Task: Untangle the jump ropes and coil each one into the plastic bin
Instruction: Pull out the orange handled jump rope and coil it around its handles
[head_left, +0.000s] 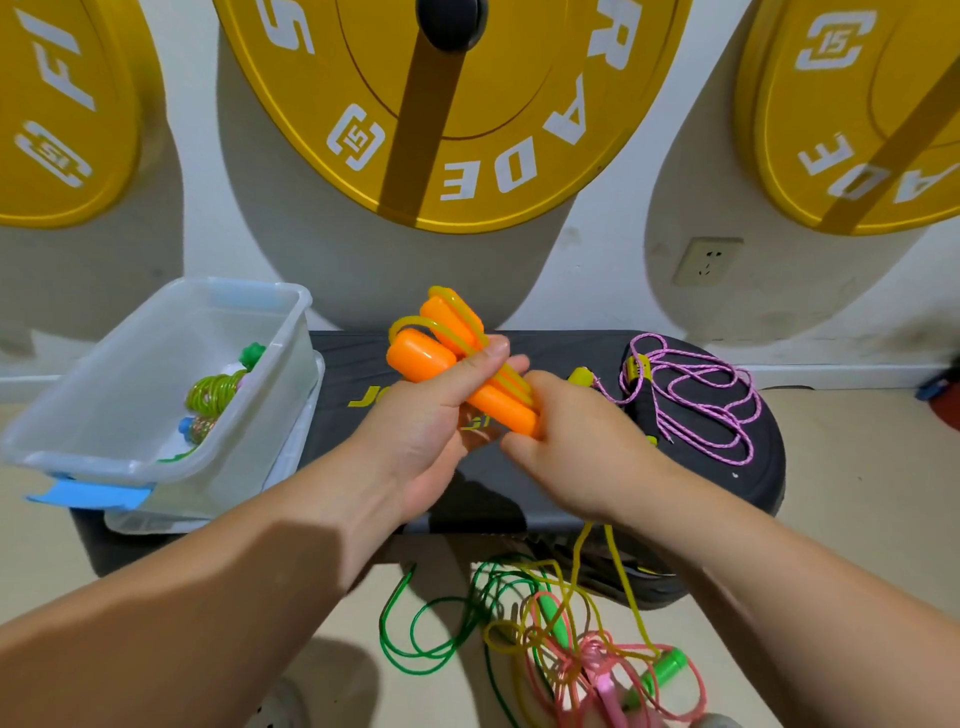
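My left hand (434, 415) grips two orange jump-rope handles (447, 348) with yellow rope looped over them. My right hand (576, 441) is closed on the lower end of those handles; the yellow rope (621, 571) hangs from under it to the floor. The clear plastic bin (130, 457) stands at the left on the black bench (519, 488) and holds a coiled green rope (213, 392). A pink braided rope (717, 405) lies loose on the bench's right end. On the floor below, green (415, 639), yellow and pink (597, 670) ropes lie tangled together.
Yellow weight plates (467, 104) hang on the white wall behind the bench. A wall socket (709, 260) sits at the right. A clear lid with a blue clip (88, 493) lies under the bin. Beige floor surrounds the bench.
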